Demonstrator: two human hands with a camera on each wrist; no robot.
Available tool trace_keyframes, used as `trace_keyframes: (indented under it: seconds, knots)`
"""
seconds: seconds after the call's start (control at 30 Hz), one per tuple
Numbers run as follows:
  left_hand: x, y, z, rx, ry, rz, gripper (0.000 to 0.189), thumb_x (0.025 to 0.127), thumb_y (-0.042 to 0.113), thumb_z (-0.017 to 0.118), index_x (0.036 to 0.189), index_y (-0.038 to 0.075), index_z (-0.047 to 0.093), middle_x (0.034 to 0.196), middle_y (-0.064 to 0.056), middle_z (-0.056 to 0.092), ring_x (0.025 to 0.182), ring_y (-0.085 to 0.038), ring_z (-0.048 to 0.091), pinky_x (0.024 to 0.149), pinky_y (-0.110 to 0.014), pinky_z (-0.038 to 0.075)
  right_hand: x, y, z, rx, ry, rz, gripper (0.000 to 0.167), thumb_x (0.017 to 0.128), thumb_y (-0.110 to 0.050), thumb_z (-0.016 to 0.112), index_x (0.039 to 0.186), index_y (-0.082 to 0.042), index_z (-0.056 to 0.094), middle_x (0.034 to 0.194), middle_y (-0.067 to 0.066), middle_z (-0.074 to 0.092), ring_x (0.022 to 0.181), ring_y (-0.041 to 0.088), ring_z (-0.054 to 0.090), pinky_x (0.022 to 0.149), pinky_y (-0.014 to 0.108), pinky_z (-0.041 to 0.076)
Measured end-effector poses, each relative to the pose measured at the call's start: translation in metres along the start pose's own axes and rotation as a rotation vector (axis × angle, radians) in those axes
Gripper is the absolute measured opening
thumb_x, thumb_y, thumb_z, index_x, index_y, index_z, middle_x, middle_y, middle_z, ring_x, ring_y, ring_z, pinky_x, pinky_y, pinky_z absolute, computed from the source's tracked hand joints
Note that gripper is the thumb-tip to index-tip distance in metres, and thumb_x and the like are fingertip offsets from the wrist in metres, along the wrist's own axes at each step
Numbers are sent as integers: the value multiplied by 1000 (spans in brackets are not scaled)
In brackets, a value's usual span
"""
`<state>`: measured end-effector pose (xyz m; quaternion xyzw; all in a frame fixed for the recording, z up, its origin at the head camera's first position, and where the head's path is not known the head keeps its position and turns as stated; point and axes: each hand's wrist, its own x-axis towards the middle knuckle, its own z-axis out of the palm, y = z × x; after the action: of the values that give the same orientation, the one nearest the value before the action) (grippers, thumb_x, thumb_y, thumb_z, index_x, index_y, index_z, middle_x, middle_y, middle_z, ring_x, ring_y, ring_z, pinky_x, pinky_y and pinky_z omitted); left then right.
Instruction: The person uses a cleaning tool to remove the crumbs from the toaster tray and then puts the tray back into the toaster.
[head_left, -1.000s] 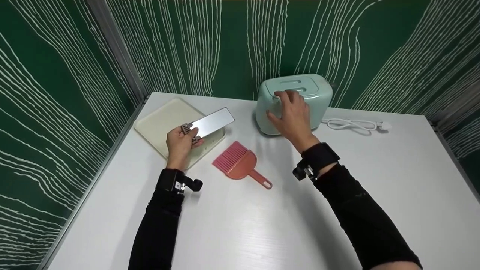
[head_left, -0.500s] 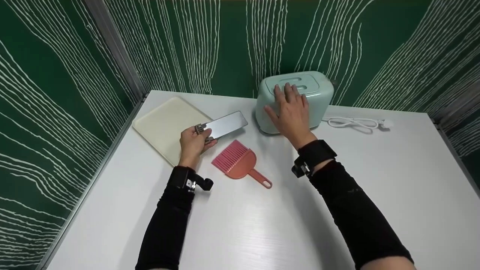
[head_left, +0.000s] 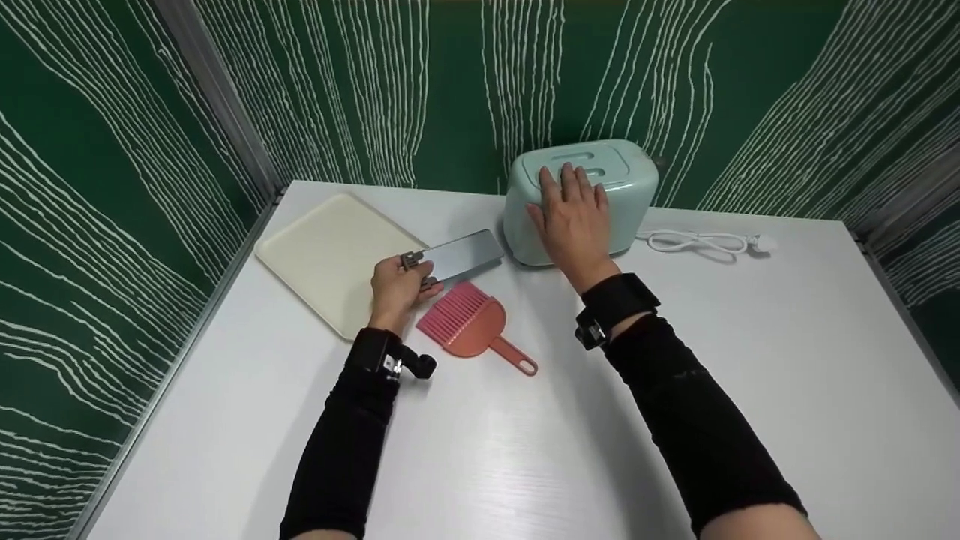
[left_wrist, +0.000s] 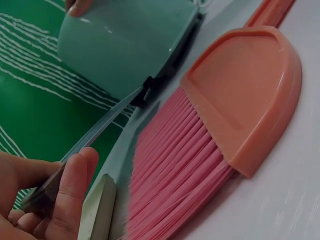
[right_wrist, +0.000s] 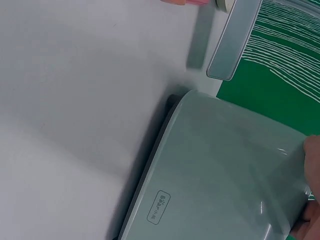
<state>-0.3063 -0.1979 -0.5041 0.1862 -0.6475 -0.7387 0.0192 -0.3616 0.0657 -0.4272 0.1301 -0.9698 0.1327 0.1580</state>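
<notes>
My left hand (head_left: 395, 292) pinches the handle end of a flat silver crumb tray (head_left: 463, 255), thumb on top. Its far end points right, close to the lower left corner of a mint-green toaster (head_left: 631, 204). In the left wrist view the crumb tray (left_wrist: 107, 120) is seen edge-on, its tip at the toaster's base; whether they touch I cannot tell. The right wrist view shows that end (right_wrist: 235, 42) apart from the toaster's front face. My right hand (head_left: 574, 229) lies against the toaster's front, fingers extended over its top edge.
A pink-bristled brush nested in an orange dustpan (head_left: 484, 328) lies just in front of the crumb tray. A cream tray (head_left: 330, 232) is at the left. The toaster's white cord (head_left: 697, 241) lies bundled at the right, and a green wall stands behind.
My left hand has carried the crumb tray rightward from above the cream tray toward the toaster. My right fingers, bent before, have straightened onto the toaster's top edge.
</notes>
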Motion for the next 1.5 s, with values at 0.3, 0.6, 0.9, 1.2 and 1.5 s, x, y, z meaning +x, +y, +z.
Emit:
trace_keyframes:
  seconds: [0.3,0.6,0.9,1.2,1.5]
  knots:
    - [2,-2,11,56,-9,-25,28,102,8,71,125,-6,65,106,-19,70,87,-30,82,86,-37,67,1,3,6,2,36,-20,59,115,-40,49,165,-12,39,170,26,37,162,44,32,132,66,23]
    - [6,-3,14,101,-6,-67,26,104,11,70,125,-3,63,108,-19,70,84,-25,81,80,-31,67,-1,5,7,-11,31,-18,58,116,-40,45,166,-11,38,171,25,36,162,44,31,133,65,22]
    - [10,-1,19,89,-13,-87,28,104,9,70,128,-3,63,108,-18,70,83,-24,81,81,-32,67,-2,4,9,-20,61,-26,57,116,-39,47,165,-11,40,169,26,38,160,45,35,132,66,24]
    - [18,4,21,96,-40,-89,21,104,8,68,120,-5,63,96,-15,69,72,-19,79,71,-26,66,-2,1,8,-45,78,-19,57,116,-40,48,164,-11,41,169,26,39,159,44,36,132,65,25]
    - [25,9,24,105,-79,-106,22,106,8,66,121,-8,61,88,-14,71,61,-13,74,63,-23,64,-3,-4,7,-82,69,-16,57,115,-42,46,164,-12,40,169,25,39,159,42,36,132,63,26]
